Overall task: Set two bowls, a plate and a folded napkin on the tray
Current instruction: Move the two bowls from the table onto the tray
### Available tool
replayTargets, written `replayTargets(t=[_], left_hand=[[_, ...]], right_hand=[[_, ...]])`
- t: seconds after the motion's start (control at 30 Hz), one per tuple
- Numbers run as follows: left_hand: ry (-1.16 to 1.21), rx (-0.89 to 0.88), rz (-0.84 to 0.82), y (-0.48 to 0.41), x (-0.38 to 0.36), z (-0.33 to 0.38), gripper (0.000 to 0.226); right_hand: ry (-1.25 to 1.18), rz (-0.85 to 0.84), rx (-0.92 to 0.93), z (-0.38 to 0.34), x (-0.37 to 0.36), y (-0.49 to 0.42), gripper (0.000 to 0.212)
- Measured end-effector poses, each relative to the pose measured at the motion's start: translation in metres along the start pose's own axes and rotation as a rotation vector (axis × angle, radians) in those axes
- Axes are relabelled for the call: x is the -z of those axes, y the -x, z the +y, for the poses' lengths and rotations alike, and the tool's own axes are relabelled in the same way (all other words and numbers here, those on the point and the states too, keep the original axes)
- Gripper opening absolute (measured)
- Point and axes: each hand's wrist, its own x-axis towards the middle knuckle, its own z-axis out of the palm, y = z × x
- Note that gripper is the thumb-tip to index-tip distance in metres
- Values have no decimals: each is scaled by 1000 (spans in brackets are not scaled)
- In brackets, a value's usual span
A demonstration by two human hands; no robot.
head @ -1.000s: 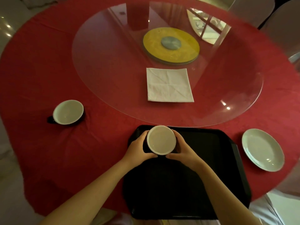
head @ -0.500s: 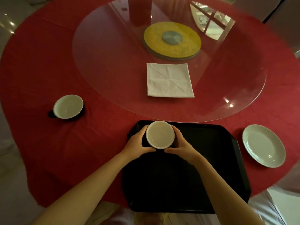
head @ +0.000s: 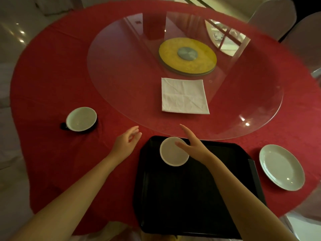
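A white bowl (head: 172, 153) stands on the black tray (head: 194, 197), in its far left corner. My right hand (head: 193, 145) hovers just over the bowl's right rim, fingers spread, holding nothing. My left hand (head: 126, 142) is open above the red cloth, left of the tray. A second white bowl (head: 81, 118) rests on the cloth at the left. The white plate (head: 282, 166) lies right of the tray. A folded white napkin (head: 184, 95) lies on the glass turntable (head: 121, 80).
The round table wears a red cloth (head: 48, 84). A yellow disc (head: 187, 55) sits at the turntable's centre. White-covered chairs (head: 271, 16) stand at the far right. The tray's near edge overhangs the table edge.
Both hands have let go of the bowl, which now stands on the tray. My left hand moved out to the left; my right hand opened and lifted.
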Motion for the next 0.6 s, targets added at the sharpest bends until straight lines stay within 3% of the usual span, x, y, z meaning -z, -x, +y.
replayTargets(t=[0.33,0.47,0.6], left_hand=[[-203,-83,220,-20,88,15,43],[-380,-57,285,-23,140,7,45],[-521,57,246,-23,193,-15,63]], right_hand=[[377,-154,137,-76,-49,-81,87],[494,-227,164,-106,-77,-115,92],[568,-300,149,-132,-103,-142,98]])
